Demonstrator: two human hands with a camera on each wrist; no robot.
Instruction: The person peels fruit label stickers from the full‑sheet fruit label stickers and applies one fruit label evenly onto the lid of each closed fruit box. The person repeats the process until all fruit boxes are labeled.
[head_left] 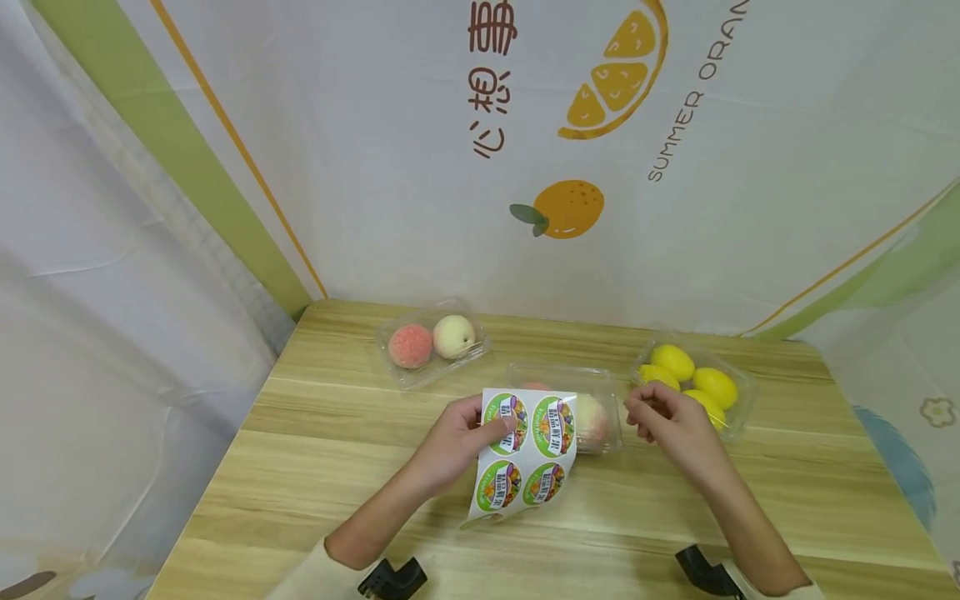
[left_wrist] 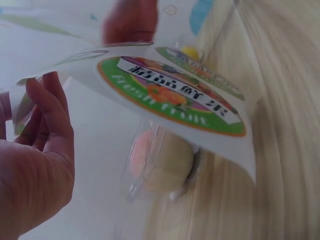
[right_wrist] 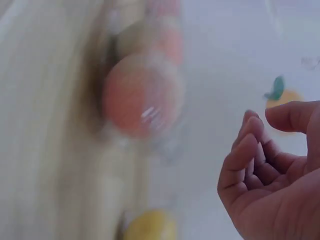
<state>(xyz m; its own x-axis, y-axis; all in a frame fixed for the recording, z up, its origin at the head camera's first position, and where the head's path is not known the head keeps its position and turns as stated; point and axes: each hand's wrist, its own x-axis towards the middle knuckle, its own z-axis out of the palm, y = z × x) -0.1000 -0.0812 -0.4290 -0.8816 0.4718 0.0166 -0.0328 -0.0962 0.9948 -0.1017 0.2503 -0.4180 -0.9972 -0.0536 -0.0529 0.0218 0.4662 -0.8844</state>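
Observation:
In the head view my left hand (head_left: 448, 443) grips a white sheet of round fruit stickers (head_left: 527, 467), thumb on its front near the left edge. The sheet hangs over part of a clear plastic box (head_left: 600, 380) holding peaches, one pinkish-white peach (head_left: 590, 419) showing beside it. My right hand (head_left: 678, 429) hovers right of that box with fingers loosely bent; the right wrist view shows thumb and fingertips apart and nothing visible between them. Near it sits a clear box of lemons (head_left: 742, 408). "Fresh fruit" can be read on a sticker (left_wrist: 172, 95) in the left wrist view.
Another clear box (head_left: 411, 379) with a red peach (head_left: 410, 346) and a pale peach (head_left: 453, 337) stands at the back left of the wooden table (head_left: 300, 467). A printed white curtain (head_left: 405, 208) hangs behind the table's back edge.

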